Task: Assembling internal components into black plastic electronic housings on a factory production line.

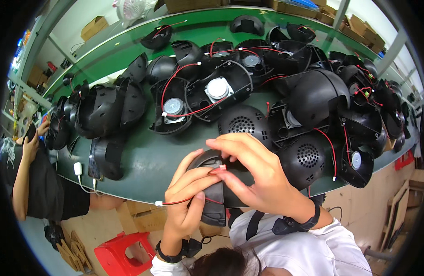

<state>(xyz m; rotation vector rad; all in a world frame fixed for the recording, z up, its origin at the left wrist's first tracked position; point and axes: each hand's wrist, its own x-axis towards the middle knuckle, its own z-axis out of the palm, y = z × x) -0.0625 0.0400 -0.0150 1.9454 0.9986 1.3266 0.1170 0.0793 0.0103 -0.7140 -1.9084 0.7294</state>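
The person's left grip (182,191) is closed around a curved black shell piece (215,212), held up just over the near edge of the bench (143,170), with the thumb near a red-and-black lead (173,201) that crosses the hand. The right grip (267,179) is half curled over the piece, its thumb at a small red-and-white connector (223,167) beside the left fingertips; whether it pinches that connector or only steadies it, I cannot tell. The likeliest trouble is here: the connector is tiny and crowded by fingers, so it could slip or turn askew if pushed without a firm hold. The lead's white plug (159,203) sticks out loose past the left grip; a snag or a careless turn of the wrist could strain the wire. Should the left grip slacken, the shell piece might drop off the bench edge. Farther out, perforated black domes (308,172) sit close to the right forearm, and an elbow swing could knock one. Beyond them, open housings with speakers (173,106) lie crowded together, red leads (162,92) draped across their rims, so lifting one could drag a neighbour by its wire.
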